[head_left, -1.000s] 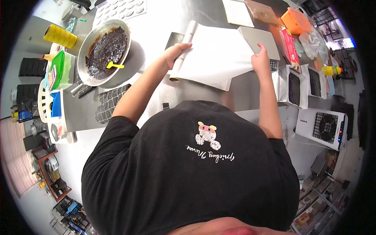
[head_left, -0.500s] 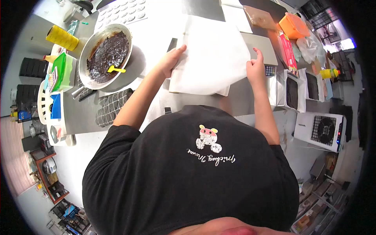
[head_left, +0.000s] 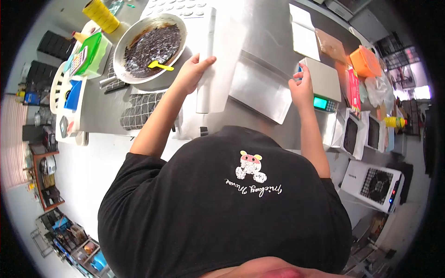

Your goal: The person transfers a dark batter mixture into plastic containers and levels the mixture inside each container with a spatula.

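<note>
White baking paper (head_left: 227, 60) curls over at its left edge, and my left hand (head_left: 192, 72) grips that edge between thumb and fingers. Just right of the paper lies a flat rectangular metal tray (head_left: 262, 90), partly covered by it. My right hand (head_left: 302, 88) is beyond the tray, at the near left side of a digital scale (head_left: 321, 81) with a lit green display. Its fingers are curled around a small blue thing (head_left: 300, 69), mostly hidden. Left of my left hand stands a large pan (head_left: 118, 60) of dark, glossy mixture (head_left: 155, 48) with a yellow spatula (head_left: 161, 66).
A checked cloth (head_left: 141, 111) lies below the pan. Paper-lined tins (head_left: 345, 134) with dark contents stand at the right edge. Behind them are a red box (head_left: 353, 90) and an orange container (head_left: 365, 62). A green-lidded box (head_left: 90, 55) and yellow tape rolls (head_left: 101, 16) stand at left.
The baking paper has been drawn left and curled over, uncovering the metal tray. My right hand has left the paper's side and closed near the scale, whose display is now lit. The view has shifted.
</note>
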Available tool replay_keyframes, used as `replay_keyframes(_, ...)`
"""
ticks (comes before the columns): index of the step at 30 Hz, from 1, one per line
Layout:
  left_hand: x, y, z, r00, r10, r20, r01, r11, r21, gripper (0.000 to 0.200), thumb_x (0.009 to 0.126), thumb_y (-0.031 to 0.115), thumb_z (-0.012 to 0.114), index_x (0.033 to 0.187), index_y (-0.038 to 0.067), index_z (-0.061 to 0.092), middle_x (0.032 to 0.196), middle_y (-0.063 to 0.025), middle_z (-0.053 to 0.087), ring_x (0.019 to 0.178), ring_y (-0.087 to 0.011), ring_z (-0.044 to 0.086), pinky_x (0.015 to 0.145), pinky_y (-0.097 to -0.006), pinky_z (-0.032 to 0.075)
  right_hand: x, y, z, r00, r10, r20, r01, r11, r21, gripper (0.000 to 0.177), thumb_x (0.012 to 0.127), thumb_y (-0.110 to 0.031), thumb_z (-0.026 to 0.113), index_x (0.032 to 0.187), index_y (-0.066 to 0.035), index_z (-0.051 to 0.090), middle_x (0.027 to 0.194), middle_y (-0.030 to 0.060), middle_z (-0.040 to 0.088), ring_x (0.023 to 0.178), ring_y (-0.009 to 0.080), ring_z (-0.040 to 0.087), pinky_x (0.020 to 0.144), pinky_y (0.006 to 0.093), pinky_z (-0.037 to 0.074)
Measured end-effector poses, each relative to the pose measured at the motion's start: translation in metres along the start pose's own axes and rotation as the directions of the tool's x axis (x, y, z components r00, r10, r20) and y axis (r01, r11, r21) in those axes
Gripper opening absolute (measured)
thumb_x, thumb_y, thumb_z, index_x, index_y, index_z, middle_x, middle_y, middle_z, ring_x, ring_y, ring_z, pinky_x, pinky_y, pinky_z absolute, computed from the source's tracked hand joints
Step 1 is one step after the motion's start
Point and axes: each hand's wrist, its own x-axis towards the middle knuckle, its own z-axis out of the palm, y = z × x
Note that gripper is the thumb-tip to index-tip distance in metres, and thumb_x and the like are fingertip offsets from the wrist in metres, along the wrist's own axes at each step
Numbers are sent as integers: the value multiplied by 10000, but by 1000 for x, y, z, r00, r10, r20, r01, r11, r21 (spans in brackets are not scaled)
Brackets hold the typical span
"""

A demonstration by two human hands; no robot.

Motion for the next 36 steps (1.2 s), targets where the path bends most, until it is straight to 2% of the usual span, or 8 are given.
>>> replay_keyframes(8, -33, 6, -44, 970, 104, -219, -120, 991, -62, 221, 861, 214, 585, 997, 40, 596, 842, -15, 613, 701, -84, 568, 608, -228, 449, 2, -24, 43, 965, -92, 244, 81, 995, 54, 587, 744, -93, 554, 1310, -95, 402, 1009, 86, 510, 705, 154, 500, 705, 304, 461)
replay_keyframes(10, -59, 21, -43, 945, 72, -320, -33, 991, 127, 267, 840, 202, 518, 1026, 23, 585, 817, -47, 605, 651, -113, 545, 599, -257, 453, 4, -22, 51, 957, -133, 258, 121, 991, 62, 593, 744, -90, 547, 1318, -111, 399, 1017, 90, 510, 716, 165, 505, 708, 314, 465)
replay_keyframes(15, -94, 21, -65, 898, 200, -393, -110, 965, 239, 556, 719, 232, 748, 1166, -14, 528, 990, -104, 611, 861, -161, 580, 760, -299, 473, 7, -40, 69, 911, -169, 375, 159, 986, 59, 605, 737, -69, 523, 1327, -115, 396, 1047, 97, 496, 717, 158, 509, 702, 312, 470)
replay_keyframes(20, -128, 14, -102, 869, 317, -380, -271, 947, 170, 640, 746, 212, 742, 1290, 21, 464, 1073, -109, 609, 941, -164, 585, 807, -298, 466, 4, -51, 82, 882, -129, 454, 127, 991, 34, 609, 745, -60, 501, 1340, -117, 384, 1077, 95, 479, 686, 144, 507, 705, 299, 464)
replay_keyframes(27, -182, 31, -140, 765, 85, -639, -170, 983, -73, 547, 788, 294, 690, 1197, 8, 467, 963, -102, 607, 816, -173, 605, 688, -341, 515, 3, -60, 92, 849, -146, 508, 147, 988, 38, 602, 750, -61, 501, 1338, -118, 386, 1081, 91, 476, 682, 135, 508, 709, 297, 461)
replay_keyframes(30, -188, 32, -143, 669, 158, -726, -120, 987, 104, 539, 773, 311, 709, 1150, 14, 463, 920, -91, 591, 772, -172, 592, 639, -349, 513, 3, -57, 98, 846, -111, 522, 109, 993, 34, 602, 742, -56, 508, 1330, -114, 394, 1090, 105, 488, 768, 165, 533, 749, 311, 462)
replay_keyframes(33, -186, 20, -152, 684, 135, -717, -143, 989, 49, 377, 799, 295, 696, 1040, 50, 541, 792, -13, 568, 648, -112, 532, 547, -286, 465, 4, -46, 94, 800, -241, 550, 280, 960, 14, 606, 726, -54, 551, 1313, -116, 415, 1166, 162, 504, 1067, 287, 513, 864, 368, 451)
replay_keyframes(36, -175, 6, -173, 742, 161, -650, -37, 979, 201, 266, 851, 241, 641, 1021, 50, 569, 802, -17, 591, 673, -112, 546, 567, -260, 445, 0, -33, 82, 817, -179, 548, 191, 981, 36, 604, 719, -111, 568, 1304, -111, 416, 1164, 174, 507, 1091, 294, 509, 921, 380, 416)
